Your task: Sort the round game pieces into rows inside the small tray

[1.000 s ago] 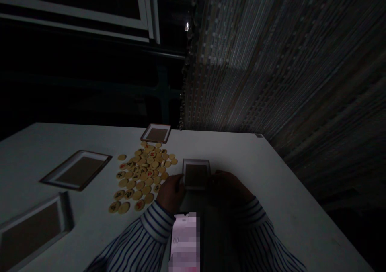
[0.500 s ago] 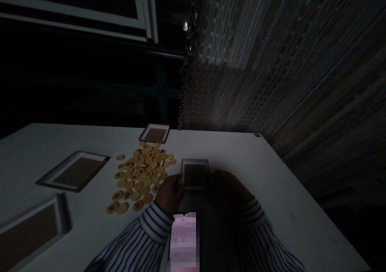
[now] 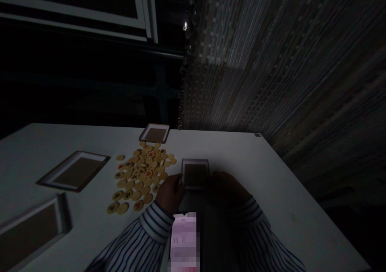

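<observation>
A small shallow box [image 3: 196, 176] with pale walls and a brown floor sits on the white table in front of me. My left hand [image 3: 170, 192] is closed on its left side, thumb and fingers at the near left corner. At the right side, my right hand [image 3: 230, 186] has its fingers curled against the box's wall; deep shadow hides part of them. Just left of my left hand spreads a heap of round wooden Chinese chess pieces [image 3: 136, 195], some showing red or black characters, others plain side up.
Another shallow tray [image 3: 167, 137] lies behind the pieces. Two more stand at the left, a brown-floored tray [image 3: 102, 159] and a larger near tray [image 3: 64, 211]. A lit phone [image 3: 183, 240] is between my forearms. A bead curtain [image 3: 229, 83] hangs beyond the white table [image 3: 289, 207].
My right hand has shifted slightly left, its fingers closer in against the box's right side. My left hand, the box and the pieces stay in place.
</observation>
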The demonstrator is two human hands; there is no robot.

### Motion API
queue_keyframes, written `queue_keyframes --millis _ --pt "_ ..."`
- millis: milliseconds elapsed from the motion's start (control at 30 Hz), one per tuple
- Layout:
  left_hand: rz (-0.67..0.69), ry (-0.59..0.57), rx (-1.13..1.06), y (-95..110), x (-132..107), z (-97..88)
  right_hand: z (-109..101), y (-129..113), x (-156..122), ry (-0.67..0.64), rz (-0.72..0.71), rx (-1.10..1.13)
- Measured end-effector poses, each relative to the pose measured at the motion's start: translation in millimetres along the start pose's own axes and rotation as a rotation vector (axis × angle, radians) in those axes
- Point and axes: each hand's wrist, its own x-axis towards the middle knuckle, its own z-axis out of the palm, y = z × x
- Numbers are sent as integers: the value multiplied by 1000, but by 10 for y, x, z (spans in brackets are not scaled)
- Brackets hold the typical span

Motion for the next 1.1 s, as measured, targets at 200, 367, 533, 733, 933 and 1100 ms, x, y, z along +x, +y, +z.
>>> queue_keyframes --millis 200,367,533,733,933,1100 --pt "-12 -39 -1 4 5 -4 15 19 -4 -8 -45 -47" --pt "-18 -31 10 12 8 -7 24 23 -3 1 -23 -30" --pt "-7 -20 7 22 5 -16 31 37 -2 5 -16 0" --pt "-1 -5 -5 23 3 -26 11 68 -70 106 27 135" --pt "-9 -4 12 23 -3 -26 10 91 -181 106 119 327" --pt "-3 -8 6 12 -3 -21 52 81 -196 114 101 367"
